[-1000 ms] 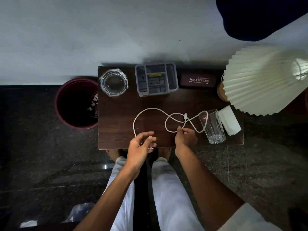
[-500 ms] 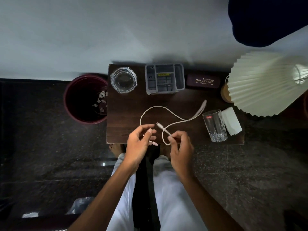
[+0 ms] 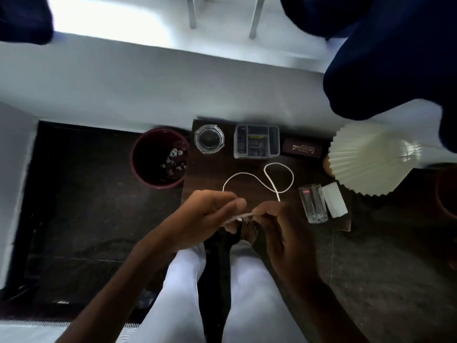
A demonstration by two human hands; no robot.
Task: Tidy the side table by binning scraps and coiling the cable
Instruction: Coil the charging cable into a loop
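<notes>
Both hands now meet at the table front edge, left hand and right hand pinching one cable end, slack looped on the table; coiling is in hand, and the next move calls for winding even loops.

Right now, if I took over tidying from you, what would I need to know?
Hands: left hand and right hand both pinch the white cable at the front edge of the table.
Cable: the rest lies in loose loops on the table, not coiled.
Done: scraps are in the bin beside the table.
Left: coil the cable.
</notes>
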